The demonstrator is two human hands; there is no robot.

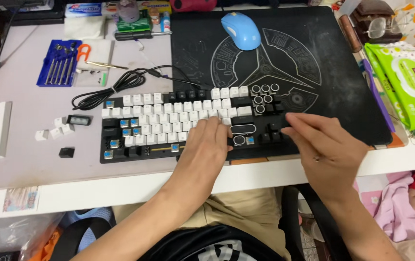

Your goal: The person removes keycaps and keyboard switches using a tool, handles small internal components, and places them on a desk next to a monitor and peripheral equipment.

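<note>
Nearest the camera, the left hand [202,150] lies flat on the lower middle of the mechanical keyboard [188,125], fingers [214,126] stretched over the white keycaps [168,118], pressing down and gripping nothing. At about three o'clock from it, the right hand [330,145] hovers over the keyboard's right end, fingers loosely extended and empty, the tips touching the dark keys there. The keyboard sits at the near edge of the tabletop [33,164], its right part on a black desk mat [313,77]; several caps are off, bare switches showing. Loose keycaps [55,129] lie at nine o'clock, a blue mouse [241,30] at twelve. The board looks rigid and fairly heavy, best held by its frame edges; the caps seem light, hard and slippery, pinched by their sides.
</note>
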